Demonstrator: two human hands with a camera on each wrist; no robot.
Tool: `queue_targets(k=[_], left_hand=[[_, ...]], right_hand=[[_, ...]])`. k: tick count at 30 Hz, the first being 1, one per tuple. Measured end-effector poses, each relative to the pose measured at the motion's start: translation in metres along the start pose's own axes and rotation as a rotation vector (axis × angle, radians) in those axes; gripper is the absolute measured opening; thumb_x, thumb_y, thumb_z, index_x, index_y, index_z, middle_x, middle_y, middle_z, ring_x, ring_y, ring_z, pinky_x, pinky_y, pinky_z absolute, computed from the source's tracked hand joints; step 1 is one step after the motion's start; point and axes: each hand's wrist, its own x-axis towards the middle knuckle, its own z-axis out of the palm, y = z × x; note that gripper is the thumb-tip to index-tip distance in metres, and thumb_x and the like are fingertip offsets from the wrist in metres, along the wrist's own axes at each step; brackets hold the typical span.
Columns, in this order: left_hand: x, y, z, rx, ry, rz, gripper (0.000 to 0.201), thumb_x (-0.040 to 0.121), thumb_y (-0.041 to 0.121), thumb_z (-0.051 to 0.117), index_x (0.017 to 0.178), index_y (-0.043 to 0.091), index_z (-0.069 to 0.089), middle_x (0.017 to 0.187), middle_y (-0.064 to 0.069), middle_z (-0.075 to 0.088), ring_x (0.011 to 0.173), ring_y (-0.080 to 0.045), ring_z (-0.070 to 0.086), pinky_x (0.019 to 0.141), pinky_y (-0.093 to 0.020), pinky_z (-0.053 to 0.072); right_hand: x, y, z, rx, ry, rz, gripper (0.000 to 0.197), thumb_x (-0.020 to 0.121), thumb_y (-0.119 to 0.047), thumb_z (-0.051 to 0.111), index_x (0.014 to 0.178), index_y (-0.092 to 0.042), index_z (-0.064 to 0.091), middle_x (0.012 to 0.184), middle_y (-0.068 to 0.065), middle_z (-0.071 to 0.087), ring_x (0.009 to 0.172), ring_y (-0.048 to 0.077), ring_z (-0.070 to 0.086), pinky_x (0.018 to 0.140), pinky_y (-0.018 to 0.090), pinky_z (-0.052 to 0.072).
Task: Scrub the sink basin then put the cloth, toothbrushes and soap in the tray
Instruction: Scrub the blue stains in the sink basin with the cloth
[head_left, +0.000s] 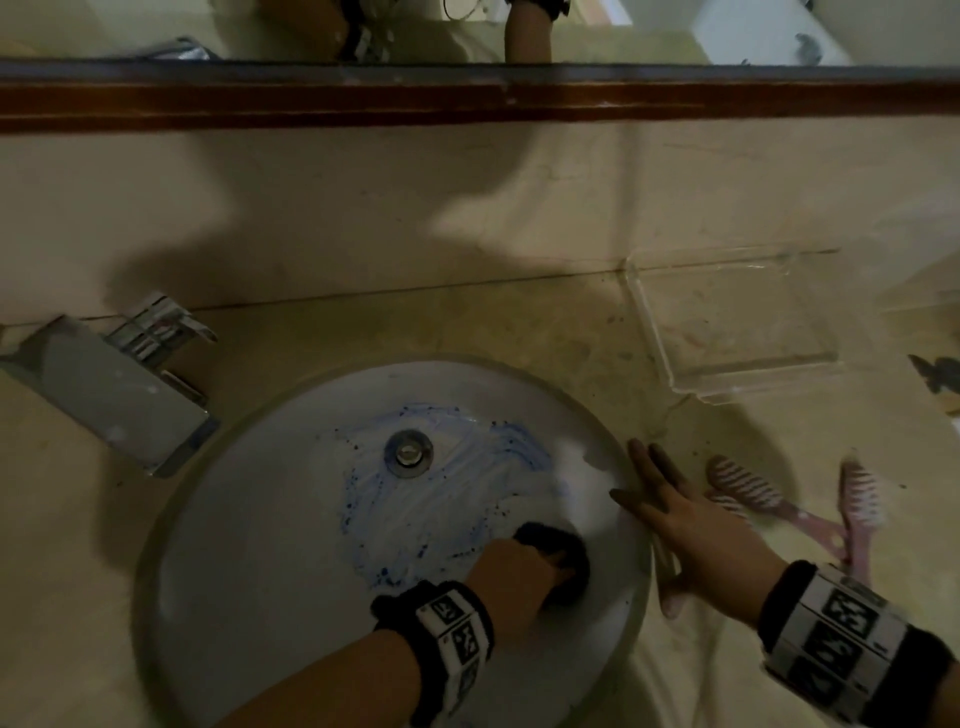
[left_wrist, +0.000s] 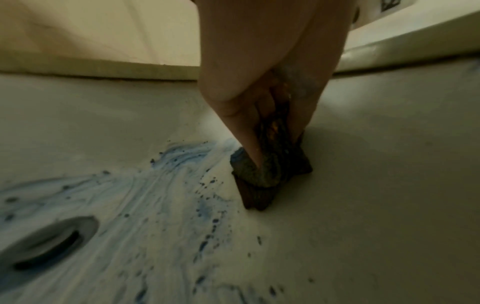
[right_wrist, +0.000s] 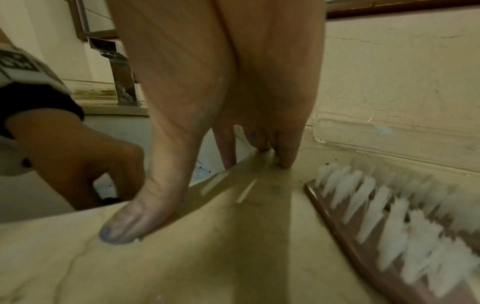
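Note:
A round white sink basin (head_left: 249, 561) carries blue soap smears around its drain (head_left: 409, 453). My left hand (head_left: 519, 571) grips a dark cloth (head_left: 563, 564) and presses it on the basin's near right wall; in the left wrist view the fingers (left_wrist: 249, 131) pinch the cloth (left_wrist: 262, 176) against the white surface. My right hand (head_left: 675, 519) lies flat with straight fingers on the sink's right rim, its thumb (right_wrist: 145, 216) on the counter. Two pink toothbrushes (head_left: 748, 486) (head_left: 862, 499) lie crossed on the counter to its right. A clear tray (head_left: 737, 322) sits behind them, empty.
A chrome tap (head_left: 119, 384) stands at the basin's left. A mirror with a brown frame (head_left: 467, 104) runs along the wall behind. A small dark object (head_left: 937, 374) lies at the right edge of the beige counter (head_left: 519, 322). No bar of soap shows in any view.

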Motion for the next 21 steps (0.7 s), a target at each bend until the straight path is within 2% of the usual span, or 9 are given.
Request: queue_targets(k=[3,5,8,9,10,12,15,18,21], left_hand=[[-0.021,-0.005,-0.007,-0.109,-0.117,0.031,0.042,0.099,0.011,0.044,0.14,0.017,0.046,0.13,-0.019,0.058,0.114,-0.038,0.056,0.097,-0.042,0.044],[-0.039,-0.007,-0.013,-0.264,-0.079,0.026,0.039,0.096,0.009,0.048,0.133,0.016,0.054,0.129,-0.015,0.061,0.116,-0.035,0.057,0.099,-0.037,0.044],[-0.071,-0.009,-0.029,-0.53,0.181,0.0,0.027,0.095,0.014,0.052,0.119,0.01,0.065,0.109,0.003,0.068,0.108,-0.029,0.06,0.096,-0.033,0.047],[-0.081,-0.01,-0.036,-0.615,0.303,-0.013,0.023,0.095,0.016,0.054,0.113,0.007,0.066,0.098,0.011,0.062,0.104,-0.029,0.06,0.093,-0.032,0.049],[-0.089,-0.013,-0.043,-0.673,0.418,-0.027,0.02,0.095,0.016,0.056,0.108,0.005,0.066,0.092,0.013,0.054,0.099,-0.027,0.058,0.09,-0.027,0.049],[-0.104,-0.018,-0.054,-0.672,0.567,-0.049,0.019,0.094,0.014,0.058,0.109,0.007,0.067,0.096,0.008,0.046,0.094,-0.013,0.054,0.084,-0.005,0.039],[-0.125,-0.022,-0.06,-0.687,0.661,-0.061,0.02,0.092,0.01,0.06,0.11,0.015,0.069,0.099,0.011,0.048,0.091,0.008,0.049,0.083,0.002,0.035],[-0.147,-0.02,-0.056,-0.853,0.69,-0.106,0.023,0.09,0.004,0.061,0.099,0.025,0.065,0.098,0.021,0.051,0.091,0.017,0.051,0.079,-0.001,0.043],[-0.16,-0.026,-0.045,-0.878,0.747,-0.154,0.034,0.088,0.006,0.064,0.091,0.04,0.057,0.099,0.024,0.055,0.097,0.013,0.055,0.075,-0.003,0.046]], right_hand=[[0.002,0.001,0.004,-0.026,-0.009,-0.005,0.097,0.076,-0.041,0.07,0.15,-0.029,0.007,0.135,0.009,-0.046,0.131,0.022,-0.035,0.115,0.042,0.031],[0.0,0.0,0.003,-0.033,-0.027,0.0,0.1,0.074,-0.043,0.072,0.15,-0.028,0.008,0.135,0.008,-0.046,0.139,0.027,-0.031,0.116,0.042,0.029],[-0.003,-0.007,-0.008,0.02,-0.005,-0.035,0.096,0.078,-0.049,0.066,0.15,-0.03,0.005,0.15,0.012,-0.034,0.146,0.029,-0.017,0.118,0.039,0.025],[-0.003,-0.012,-0.013,0.066,0.023,-0.074,0.095,0.078,-0.053,0.063,0.149,-0.03,0.004,0.154,0.009,-0.028,0.147,0.025,-0.014,0.119,0.036,0.022],[-0.002,-0.019,-0.019,0.124,0.059,-0.138,0.094,0.078,-0.056,0.061,0.149,-0.032,0.005,0.155,0.001,-0.025,0.147,0.018,-0.011,0.12,0.032,0.019],[0.0,-0.041,-0.032,0.271,0.104,-0.294,0.089,0.075,-0.058,0.059,0.146,-0.037,0.011,0.152,-0.017,-0.02,0.141,0.001,-0.006,0.117,0.02,0.014],[0.005,-0.073,-0.04,0.562,0.1,-0.385,0.079,0.074,-0.045,0.07,0.141,-0.037,0.028,0.15,-0.027,0.013,0.135,-0.01,0.016,0.11,0.011,0.019],[0.013,-0.091,-0.036,0.725,0.181,-0.39,0.05,0.077,-0.033,0.074,0.122,-0.03,0.052,0.123,-0.018,0.055,0.109,-0.012,0.051,0.093,0.008,0.04],[0.018,-0.105,-0.031,0.793,0.219,-0.386,0.05,0.076,-0.025,0.076,0.122,-0.023,0.055,0.115,-0.015,0.061,0.105,-0.009,0.057,0.087,0.003,0.044]])
